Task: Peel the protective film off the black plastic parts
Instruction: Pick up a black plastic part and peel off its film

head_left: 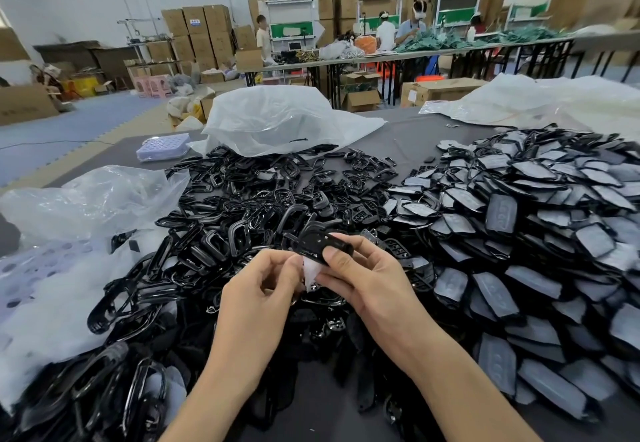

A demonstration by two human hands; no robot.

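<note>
Between your two hands, held close together, is the black plastic part (323, 245) — your right hand (367, 277) grips its edges; your left hand (263, 286) pinches the film (311, 270); the part looks stiff, light, probably slick — hold the flimsy film near its root.

Head-worn view, forward-down, close over table (408, 137)

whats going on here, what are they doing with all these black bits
A person is working at a table. The right hand grips a black plastic part while the left hand pinches the white film, partly pulled away from it. A heap of film-covered parts lies to the right, and a heap of bare glossy black frames lies in the middle.
</note>
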